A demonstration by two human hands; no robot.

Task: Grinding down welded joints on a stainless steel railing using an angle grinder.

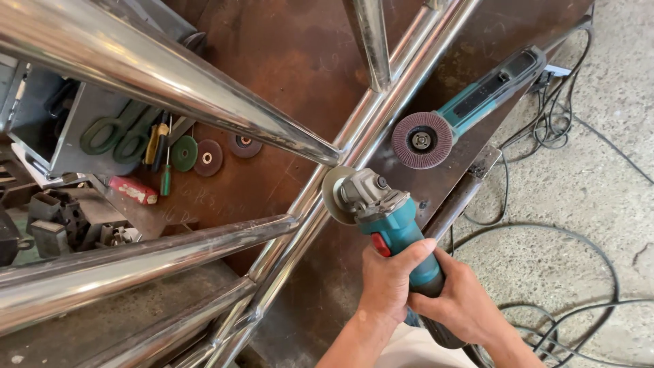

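Far off to the left of the fingers, loose discs (206, 157) and screwdrivers (160, 153) lay on the rusty steel table (286, 61). Nearer, polished steel tubes (204, 109) met a long diagonal rail (306, 204). Just beyond the fingertips, the teal angle grinder (381, 208) had its disc against the rail at the joint. The left hand (388, 283) was wrapped tight around the grinder's body, thumb over the top. The right hand (463, 303) gripped the rear of the handle, touching the left. Above and right of both hands, a second grinder (463, 112) lay on the table, flap disc up, and black cables (579, 272) trailed over the concrete floor (613, 170).
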